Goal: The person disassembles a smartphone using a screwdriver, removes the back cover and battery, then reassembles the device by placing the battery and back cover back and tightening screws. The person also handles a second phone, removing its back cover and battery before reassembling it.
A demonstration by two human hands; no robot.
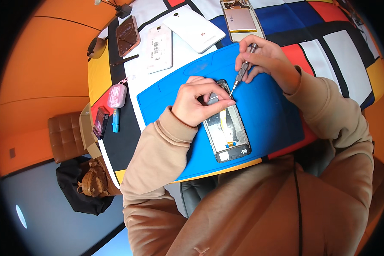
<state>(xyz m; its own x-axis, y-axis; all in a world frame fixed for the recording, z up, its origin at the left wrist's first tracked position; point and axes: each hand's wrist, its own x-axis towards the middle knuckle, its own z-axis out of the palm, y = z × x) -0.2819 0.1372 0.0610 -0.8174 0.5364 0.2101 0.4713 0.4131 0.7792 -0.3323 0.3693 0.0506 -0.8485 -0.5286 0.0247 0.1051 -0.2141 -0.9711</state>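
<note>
An opened phone (235, 132) with a flex cable and dark frame lies on a blue mat (278, 119). My left hand (196, 99) curls over its upper part, thumb and forefinger closed at the top, touching it beside the screwdriver's tip. My right hand (274, 63) grips a silver precision screwdriver (242, 69), angled down so that its bit meets the phone's upper right area. The fingertips of my left hand partly hide that spot.
Two white phones (193, 27), another opened phone (241, 20) and a copper-coloured phone (128, 34) lie behind. At left are a pink case (117, 96), blue stick (115, 120) and dark box (100, 122). A brown bag (94, 179) sits beside the table.
</note>
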